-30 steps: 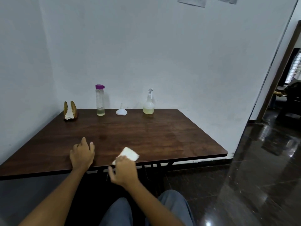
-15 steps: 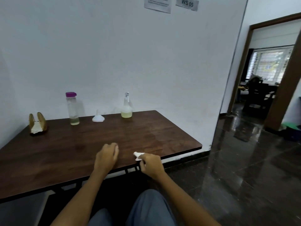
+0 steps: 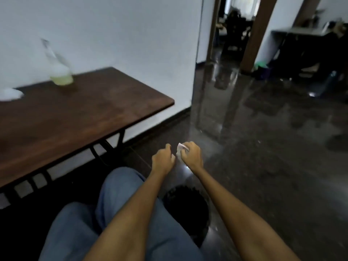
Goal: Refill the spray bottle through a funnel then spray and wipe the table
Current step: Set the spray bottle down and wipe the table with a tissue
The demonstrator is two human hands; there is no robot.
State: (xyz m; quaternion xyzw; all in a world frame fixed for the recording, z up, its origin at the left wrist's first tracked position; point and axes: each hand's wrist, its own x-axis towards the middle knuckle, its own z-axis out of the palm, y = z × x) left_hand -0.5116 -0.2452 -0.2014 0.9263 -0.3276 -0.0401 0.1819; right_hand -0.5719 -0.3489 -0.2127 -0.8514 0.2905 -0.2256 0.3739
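Because both hands are held out over the dark glossy floor (image 3: pixel 263 147) rather than over the dark brown wooden table (image 3: pixel 79 117), the small crumpled white tissue (image 3: pixel 180 146) sits clear of any surface. The right hand (image 3: pixel 191 155) is curled, its fingertips pinching that tissue; the left hand (image 3: pixel 162 160) is loosely fisted just beside it, and whether it touches the tissue cannot be told. A black round waste bin (image 3: pixel 188 208) stands on the floor below the forearms, next to the person's knees in blue jeans (image 3: pixel 120 187).

The hands look to be ahead of the bin's opening, so a release from here would likely drop the tissue onto the floor. A light wad can also drift or cling to damp fingers.

The clear plastic spray bottle with pale yellow liquid (image 3: pixel 60 72) stands at the far edge of the table against the white wall (image 3: pixel 113 31), blurred. A white funnel-like shape (image 3: pixel 10 94) lies left of it. Both are well apart from the hands, so neither seems at risk of a knock.
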